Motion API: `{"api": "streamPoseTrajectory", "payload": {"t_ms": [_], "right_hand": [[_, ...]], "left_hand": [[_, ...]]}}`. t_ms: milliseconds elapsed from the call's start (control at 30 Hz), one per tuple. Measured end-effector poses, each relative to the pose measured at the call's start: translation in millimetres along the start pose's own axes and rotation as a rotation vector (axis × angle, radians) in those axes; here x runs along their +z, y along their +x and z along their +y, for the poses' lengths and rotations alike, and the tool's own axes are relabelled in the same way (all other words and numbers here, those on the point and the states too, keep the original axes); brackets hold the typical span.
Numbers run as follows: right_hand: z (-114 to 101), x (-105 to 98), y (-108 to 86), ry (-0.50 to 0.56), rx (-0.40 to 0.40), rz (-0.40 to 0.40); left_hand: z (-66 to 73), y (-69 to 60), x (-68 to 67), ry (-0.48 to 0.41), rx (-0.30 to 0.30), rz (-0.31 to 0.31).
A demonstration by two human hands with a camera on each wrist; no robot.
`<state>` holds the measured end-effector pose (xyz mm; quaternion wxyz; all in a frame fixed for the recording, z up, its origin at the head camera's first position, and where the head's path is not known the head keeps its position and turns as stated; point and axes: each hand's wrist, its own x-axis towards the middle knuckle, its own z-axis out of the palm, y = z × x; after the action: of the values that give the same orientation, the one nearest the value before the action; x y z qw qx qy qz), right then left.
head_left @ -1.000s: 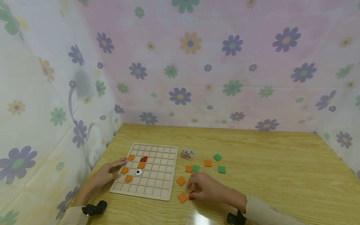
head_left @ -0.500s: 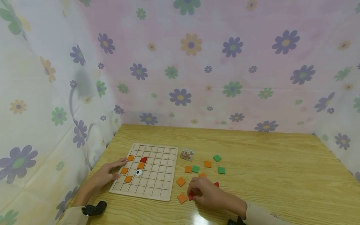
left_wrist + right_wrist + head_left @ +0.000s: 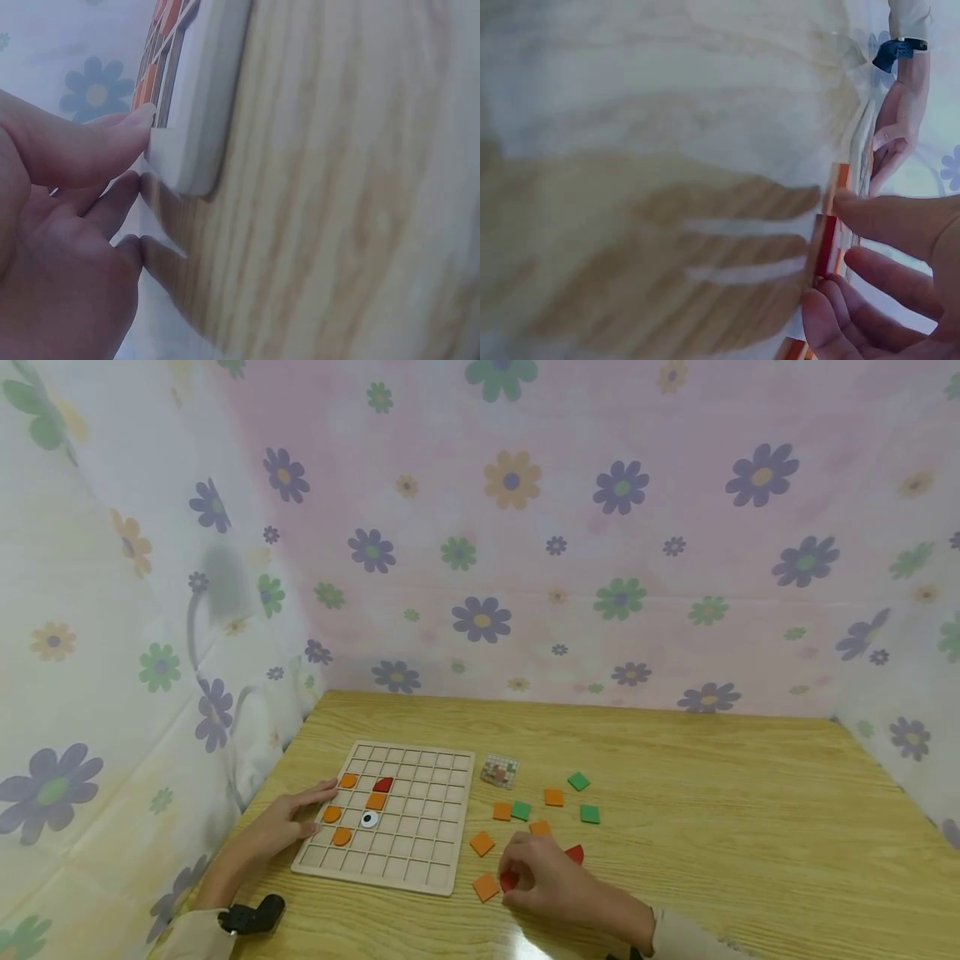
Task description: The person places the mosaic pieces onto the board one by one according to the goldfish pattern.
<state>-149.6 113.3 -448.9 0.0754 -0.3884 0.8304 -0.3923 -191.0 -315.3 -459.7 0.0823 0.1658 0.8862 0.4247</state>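
Note:
My left hand (image 3: pixel 281 827) rests at the left edge of the wooden grid board (image 3: pixel 420 852), its fingers extended. In the left wrist view the thumb touches the board's rim. Orange round pieces (image 3: pixel 342 837), a red quarter-round piece (image 3: pixel 383 785), an orange square and a white eye piece (image 3: pixel 370 819) sit in the board's cells. Right of the board, my right hand (image 3: pixel 551 877) pinches a small red piece (image 3: pixel 826 244) between thumb and fingers, low at the tabletop. An orange square tile (image 3: pixel 486 887) lies just left of those fingertips. Another red piece (image 3: pixel 574 855) lies behind the hand, partly hidden.
Loose orange tiles (image 3: pixel 554 797) and green tiles (image 3: pixel 590 814) lie scattered on the wood-grain table (image 3: pixel 712 793) beyond my right hand. A small pattern card (image 3: pixel 499 771) lies beside the board's far right corner. Flowered cloth (image 3: pixel 480 568) hangs around the table.
My right hand has shifted slightly toward me, uncovering an orange tile and the second red piece behind it. The red piece at its fingertips has turned a little. My left hand stays put.

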Motion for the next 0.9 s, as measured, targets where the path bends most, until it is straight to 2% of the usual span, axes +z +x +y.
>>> {"api": "streamPoseTrajectory", "payload": {"t_ms": [133,300,900], "right_hand": [[-1,3,-0.1,-0.003,0.066,0.011],[-2,3,1.0,-0.037,0.091,0.024],[0,5,12.1,-0.064,0.069,0.048]], "left_hand": [[-1.0,0.1,-0.9,0.021,-0.003,0.004],[-1.9,0.2,-1.8,0.026,-0.005,0.001],[-0.9,-0.7,-1.0,0.024,-0.013,-0.004]]}}
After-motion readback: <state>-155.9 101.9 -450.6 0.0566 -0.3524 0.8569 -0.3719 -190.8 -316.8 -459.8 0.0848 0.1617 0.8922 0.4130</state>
